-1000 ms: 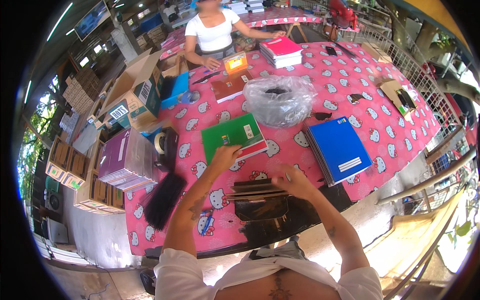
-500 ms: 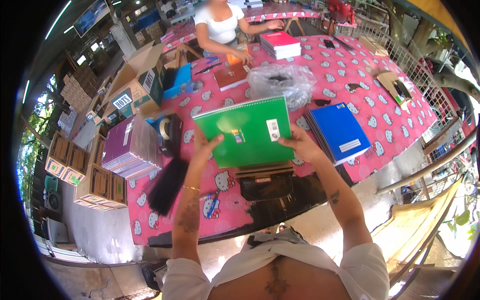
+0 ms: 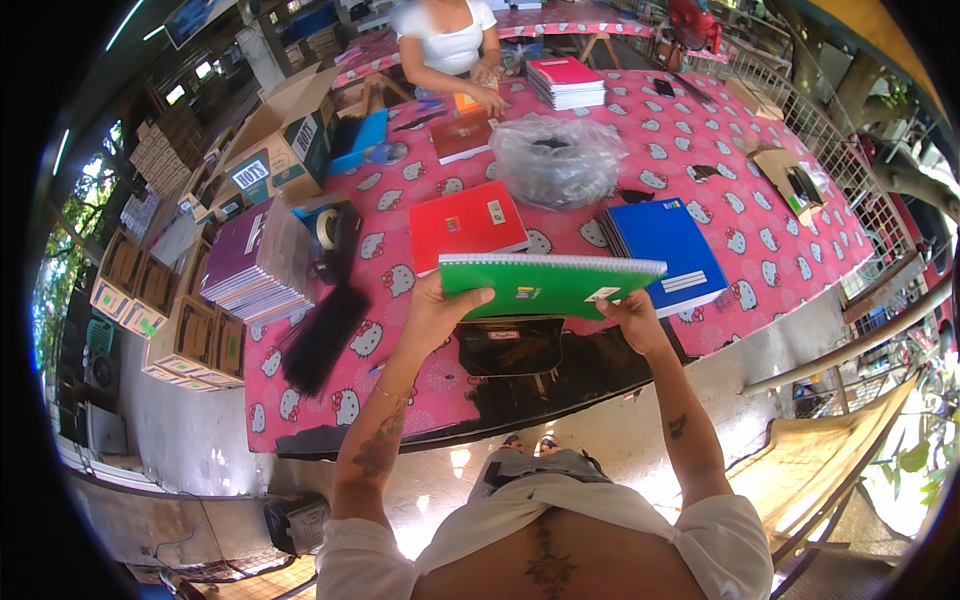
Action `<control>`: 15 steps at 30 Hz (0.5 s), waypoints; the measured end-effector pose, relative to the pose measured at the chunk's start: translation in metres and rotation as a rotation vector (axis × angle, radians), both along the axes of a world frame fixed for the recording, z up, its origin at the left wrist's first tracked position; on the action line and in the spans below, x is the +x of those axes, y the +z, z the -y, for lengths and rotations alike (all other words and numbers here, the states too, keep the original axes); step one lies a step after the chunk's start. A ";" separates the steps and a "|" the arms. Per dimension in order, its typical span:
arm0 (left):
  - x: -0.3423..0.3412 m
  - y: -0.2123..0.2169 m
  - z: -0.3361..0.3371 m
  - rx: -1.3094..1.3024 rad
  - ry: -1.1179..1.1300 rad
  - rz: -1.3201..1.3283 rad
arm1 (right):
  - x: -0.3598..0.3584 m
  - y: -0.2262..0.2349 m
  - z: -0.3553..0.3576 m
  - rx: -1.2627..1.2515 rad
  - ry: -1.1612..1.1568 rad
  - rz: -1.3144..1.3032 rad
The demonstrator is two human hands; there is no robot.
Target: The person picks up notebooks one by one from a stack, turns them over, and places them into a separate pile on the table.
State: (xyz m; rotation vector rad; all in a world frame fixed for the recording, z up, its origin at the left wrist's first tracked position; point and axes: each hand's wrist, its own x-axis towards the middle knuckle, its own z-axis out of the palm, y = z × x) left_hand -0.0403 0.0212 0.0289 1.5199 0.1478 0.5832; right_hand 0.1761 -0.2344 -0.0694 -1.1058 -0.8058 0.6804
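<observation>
A green notebook (image 3: pixel 548 283) is held level above the table's near side, tilted so its far edge, lined with small holes, stands up. My left hand (image 3: pixel 447 305) grips its left end, the thumb lying on the cover. At the right end, my right hand (image 3: pixel 633 318) pinches it beside a white label. Just beyond lies a red notebook (image 3: pixel 465 222), partly behind the green one. To the right sits a stack of blue notebooks (image 3: pixel 662 250). Below the green notebook, a black box-like thing (image 3: pixel 510 346) rests at the table's near edge.
A purple notebook stack (image 3: pixel 245 255), black bristle-like strands (image 3: pixel 325 340) and a tape dispenser (image 3: pixel 330 230) lie left. Crumpled clear plastic (image 3: pixel 557 160) sits mid-table. Across stands a person (image 3: pixel 450 50) by a brown notebook (image 3: pixel 460 137) and a pink-red stack (image 3: pixel 566 82). An open carton (image 3: pixel 285 145) stands far left.
The green notebook has tipped flatter and shifted right and lower in my hands, uncovering the red notebook. The person across has drawn one hand back from the pink-red stack.
</observation>
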 end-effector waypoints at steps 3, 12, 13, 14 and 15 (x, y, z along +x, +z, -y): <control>-0.006 -0.008 -0.011 0.055 0.002 -0.033 | -0.008 -0.006 -0.005 -0.123 0.032 -0.029; -0.022 -0.141 -0.013 -0.140 0.245 0.002 | -0.072 -0.050 -0.062 -0.132 -0.256 0.241; -0.022 -0.136 -0.014 -0.089 0.217 0.042 | -0.062 -0.053 -0.060 -0.123 -0.216 0.176; -0.034 -0.134 -0.026 -0.083 0.235 0.032 | -0.055 -0.058 -0.051 -0.126 -0.181 0.101; -0.044 -0.130 -0.041 0.178 0.130 -0.068 | -0.049 -0.064 -0.041 -0.127 -0.199 0.110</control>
